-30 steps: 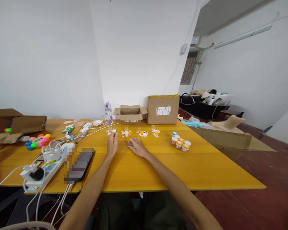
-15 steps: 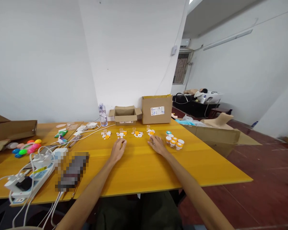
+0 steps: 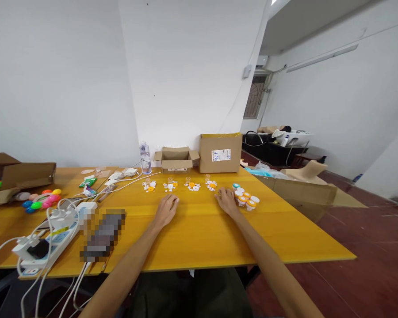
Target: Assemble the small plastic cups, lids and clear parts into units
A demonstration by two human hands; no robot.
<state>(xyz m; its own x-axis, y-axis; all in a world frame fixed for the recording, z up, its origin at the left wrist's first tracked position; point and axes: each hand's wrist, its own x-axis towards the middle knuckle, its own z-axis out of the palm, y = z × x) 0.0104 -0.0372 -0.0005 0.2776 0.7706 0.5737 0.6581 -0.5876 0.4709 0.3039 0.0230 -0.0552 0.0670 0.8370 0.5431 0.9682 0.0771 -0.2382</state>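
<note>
My left hand [image 3: 167, 210] rests low over the yellow table [image 3: 192, 238], fingers loosely stretched, with nothing seen in it. My right hand [image 3: 227, 202] lies with its fingers apart, just left of a cluster of small jars [image 3: 251, 204] with white and orange lids, one teal. Whether it touches a jar I cannot tell. Beyond the hands runs a row of small piles of white and orange round pieces, among them a left pile [image 3: 150, 187] and a right pile [image 3: 212, 185]. Small clear cups [image 3: 187, 180] stand behind the piles.
An open cardboard box [image 3: 176, 160] and a taped one [image 3: 220, 153] stand at the back beside a water bottle [image 3: 145, 157]. Leftward are a power strip [image 3: 58, 243] with cables, a blurred dark device [image 3: 102, 236] and colourful balls [image 3: 41, 201]. A large carton [image 3: 295, 194] adjoins the right edge.
My right hand has shifted right, closer to the jars. My left hand has drawn slightly back towards me. The whole view has also turned a little left.
</note>
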